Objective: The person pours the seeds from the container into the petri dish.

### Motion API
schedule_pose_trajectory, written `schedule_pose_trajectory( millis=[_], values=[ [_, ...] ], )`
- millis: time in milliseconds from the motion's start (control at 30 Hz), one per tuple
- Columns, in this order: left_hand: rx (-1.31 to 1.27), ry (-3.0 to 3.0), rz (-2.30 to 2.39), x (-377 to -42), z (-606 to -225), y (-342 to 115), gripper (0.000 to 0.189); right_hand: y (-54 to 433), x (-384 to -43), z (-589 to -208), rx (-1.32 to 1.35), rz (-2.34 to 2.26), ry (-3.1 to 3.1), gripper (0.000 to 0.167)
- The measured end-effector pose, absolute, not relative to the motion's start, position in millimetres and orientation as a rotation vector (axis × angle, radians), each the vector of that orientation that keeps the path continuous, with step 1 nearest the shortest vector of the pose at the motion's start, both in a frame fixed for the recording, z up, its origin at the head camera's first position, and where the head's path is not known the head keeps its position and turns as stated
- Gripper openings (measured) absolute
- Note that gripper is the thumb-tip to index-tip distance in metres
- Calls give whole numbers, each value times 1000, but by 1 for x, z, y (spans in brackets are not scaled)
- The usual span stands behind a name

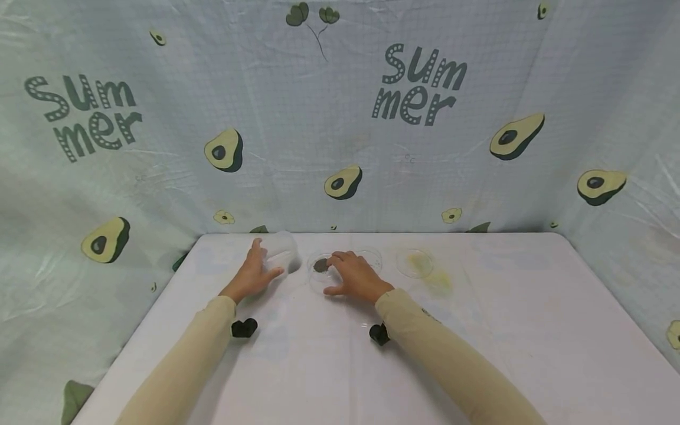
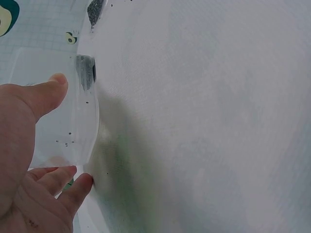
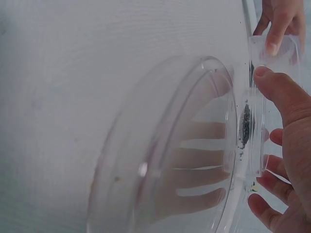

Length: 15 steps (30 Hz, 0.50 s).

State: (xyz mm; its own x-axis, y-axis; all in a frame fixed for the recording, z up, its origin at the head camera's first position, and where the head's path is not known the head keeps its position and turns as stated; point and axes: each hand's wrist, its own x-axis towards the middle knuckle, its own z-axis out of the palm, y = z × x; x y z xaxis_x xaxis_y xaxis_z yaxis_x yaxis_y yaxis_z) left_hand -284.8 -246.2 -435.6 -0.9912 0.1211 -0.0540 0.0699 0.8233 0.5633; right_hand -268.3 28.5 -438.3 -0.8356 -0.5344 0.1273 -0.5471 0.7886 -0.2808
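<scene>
In the head view, my left hand [image 1: 252, 275] holds a clear plastic container [image 1: 282, 247] near the table's back edge. The left wrist view shows its thumb against the container [image 2: 58, 126] and the other fingers at the opposite side. Dark grains lie at the container's base, with a few specks on its wall. My right hand [image 1: 357, 277] grips a shallow clear petri dish [image 1: 314, 284] across its rim, thumb on one side and fingers on the other. A small heap of dark grains [image 3: 246, 125] rests in that dish. What the grains are, I cannot tell.
Another clear round dish [image 1: 375, 257] stands just behind the right hand; a further one [image 1: 406, 268] lies to the right, near a yellow stain [image 1: 440, 280] on the white table [image 1: 297, 366]. A printed curtain [image 1: 287, 118] hangs behind the table. Black wrist devices [image 1: 244, 328] are on both arms.
</scene>
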Motion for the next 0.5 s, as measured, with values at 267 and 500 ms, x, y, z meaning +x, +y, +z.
schedule_pose_trajectory(
  millis=[267, 500],
  values=[
    [138, 2915, 894, -285, -434, -245, 97, 27, -272, -437, 859, 505, -2954, 62],
    [132, 2918, 890, -286, -436, -246, 97, 26, -275, -440, 832, 529, -2958, 58]
  ],
)
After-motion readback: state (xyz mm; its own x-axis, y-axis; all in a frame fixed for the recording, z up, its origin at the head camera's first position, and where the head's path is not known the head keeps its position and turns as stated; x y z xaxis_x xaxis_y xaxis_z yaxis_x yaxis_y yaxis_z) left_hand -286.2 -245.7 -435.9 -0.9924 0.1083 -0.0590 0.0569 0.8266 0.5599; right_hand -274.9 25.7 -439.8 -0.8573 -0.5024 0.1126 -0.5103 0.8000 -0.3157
